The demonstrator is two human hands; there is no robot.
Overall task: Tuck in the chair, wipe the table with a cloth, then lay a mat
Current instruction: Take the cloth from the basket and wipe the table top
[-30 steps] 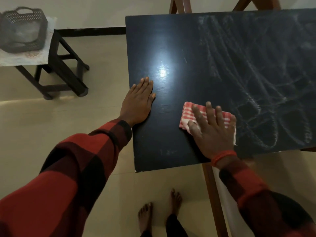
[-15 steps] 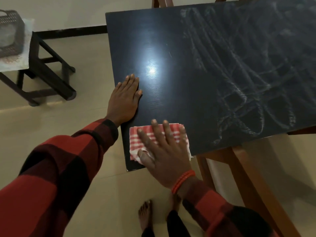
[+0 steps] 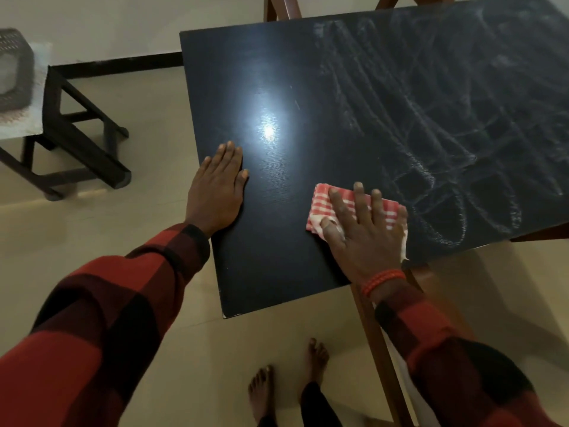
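Note:
A black table top (image 3: 308, 87) fills the upper right of the head view, with pale wipe streaks across its right half. My right hand (image 3: 365, 232) lies flat with spread fingers on a folded red-and-white checked cloth (image 3: 320, 200), pressing it onto the table near the front edge. My left hand (image 3: 217, 192) rests flat, fingers straight, on the table's left edge. Brown wooden legs (image 3: 378, 349) show under the table's front, and more brown wood (image 3: 281, 9) behind its far edge. I see no mat.
A dark stool (image 3: 83, 143) stands on the beige floor at the left, beside a low surface holding a dark perforated basket (image 3: 15, 69). My bare feet (image 3: 289, 377) are on the floor below the table's near corner.
My right hand slid the cloth to the near left corner of the table, then back to the right and away from the edge. My left hand stayed flat on the left edge.

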